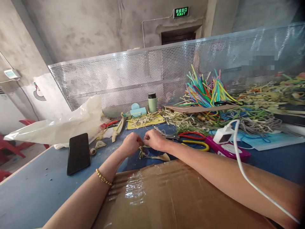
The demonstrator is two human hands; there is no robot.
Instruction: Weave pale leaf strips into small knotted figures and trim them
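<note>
My left hand [130,143] and my right hand [154,139] meet over the blue table [35,187], fingers pinched together. Both are closed on a thin pale straw-like strip [145,153] that hangs down between them and trails onto the table. A gold bracelet sits on my left wrist. My forearms rest over a taped cardboard box [166,197] in front of me.
A black phone [78,153] lies left of my hands beside a white plastic bag [66,125]. Red and yellow handled pliers [193,139], a pink device with a white charger and cable [225,140], colourful strips [207,92], a green bottle [152,102] and a perforated metal screen [119,79] lie beyond.
</note>
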